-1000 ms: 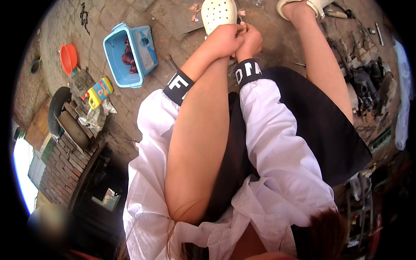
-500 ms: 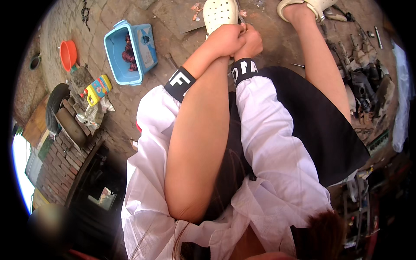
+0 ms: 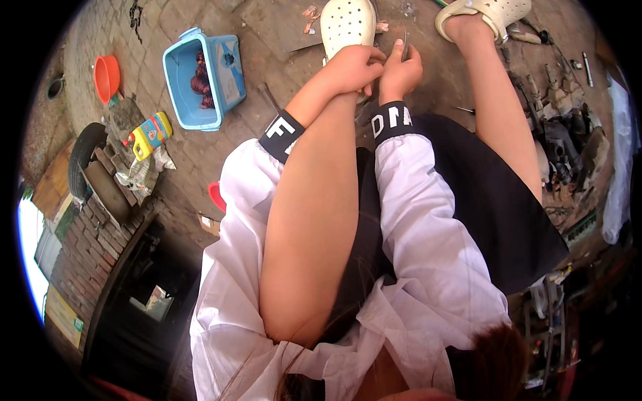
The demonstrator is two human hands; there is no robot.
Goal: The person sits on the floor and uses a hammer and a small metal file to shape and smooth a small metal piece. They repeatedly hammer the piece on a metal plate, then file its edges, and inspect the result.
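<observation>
My left hand [image 3: 352, 69] reaches around my raised shin, just behind the cream clog [image 3: 348, 28]. Its fingers are curled in, and what they hold, if anything, is hidden. My right hand [image 3: 400, 73] is beside it, a small gap to the right. Between its thumb and fingers is a thin dark metal tool [image 3: 406, 41], which points away from me. Too little of the tool shows to tell its kind. Beyond the hands, small orange-pink scraps [image 3: 382, 27] lie on the ground by the clog.
At left stand a light blue bin [image 3: 217, 123] with dark red stringy material [image 3: 202, 83] inside, a red bowl [image 3: 106, 79], a yellow jug [image 3: 151, 136] and a tyre [image 3: 83, 160]. Dark metal parts [image 3: 565, 144] crowd the right. A flat sheet [image 3: 304, 41] lies near the clog.
My hands, pressed together before, are now apart. The right one has shifted a little to the right, and the thin metal tool now shows in it.
</observation>
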